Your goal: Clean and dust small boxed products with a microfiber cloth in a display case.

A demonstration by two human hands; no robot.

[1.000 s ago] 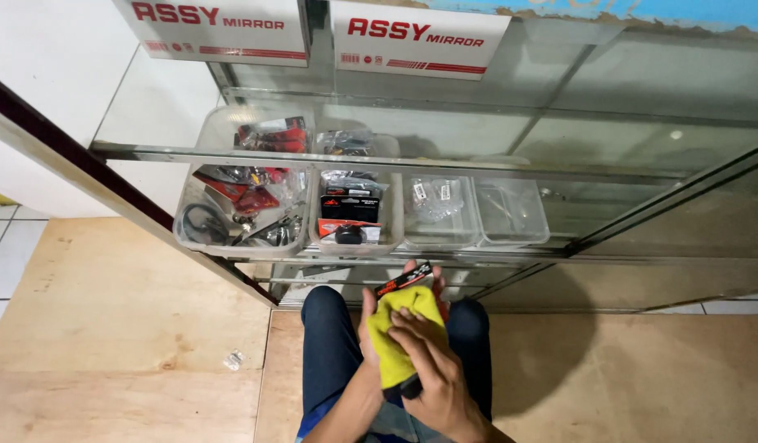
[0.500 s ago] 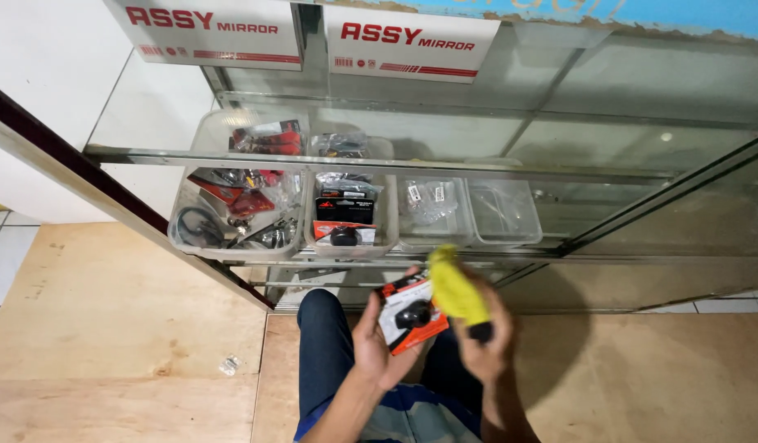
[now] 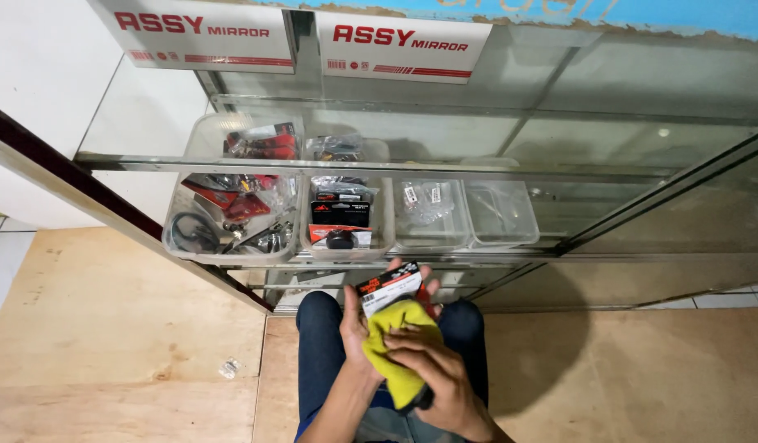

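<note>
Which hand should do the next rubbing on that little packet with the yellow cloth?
Probably the right hand: it already presses the yellow cloth onto the packet. The left hand is busy gripping the packet from behind.

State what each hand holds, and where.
Left hand holds a small packet by its lower part; right hand presses a yellow cloth onto it.

yellow cloth [image 3: 398, 349] back down onto packet [image 3: 389, 289]

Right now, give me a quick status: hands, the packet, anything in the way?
Left hand holds the small packet. Right hand presses the yellow cloth onto it. Nothing between hands and the glass cabinet.
</note>
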